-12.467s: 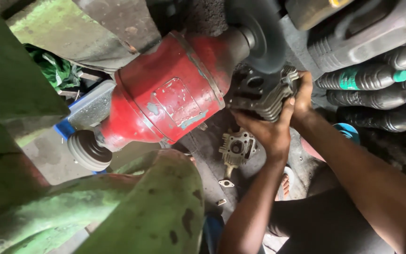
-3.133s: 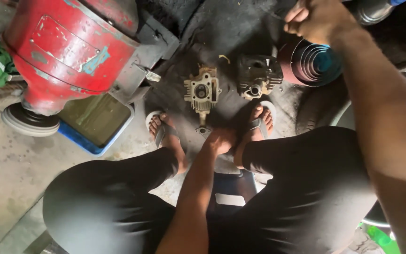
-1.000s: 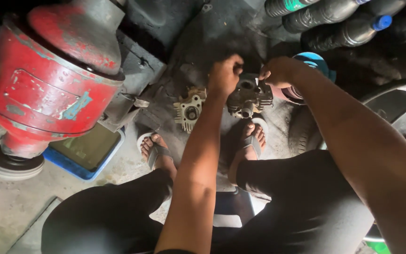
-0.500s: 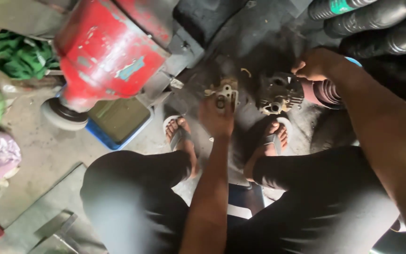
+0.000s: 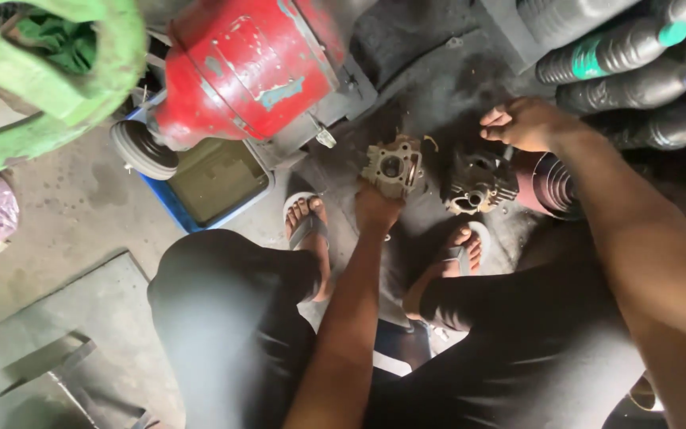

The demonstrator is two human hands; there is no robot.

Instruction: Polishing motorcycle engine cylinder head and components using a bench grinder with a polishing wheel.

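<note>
Since half a second ago your left hand [image 5: 376,208] has kept to the cylinder head [image 5: 391,165], while your right hand [image 5: 527,123] has lifted a little clear of the dark cylinder [image 5: 478,179] it was resting over. Your view has also swung, so the red tank [image 5: 252,67] now sits higher and further off to the left of both hands.

Your left hand lies against the near edge of the cylinder head, touching it; the fingers are hidden beneath the hand, so you cannot tell whether they pinch it or only press on it. The head lies flat on the dark floor mat [image 5: 438,95], its round bore facing up, just beyond your left hand.

Your right hand hovers above and just right of the cylinder, fingers loosely curled and pointing left, holding nothing that shows. The cylinder sits between your two hands, just beside the head but apart from it. A ribbed rubber boot [image 5: 553,187] lies under your right wrist.

Your sandalled feet [image 5: 307,230] rest on the floor nearer you than both parts. Left of your left hand stands a blue tray [image 5: 180,210] under the tank.
</note>
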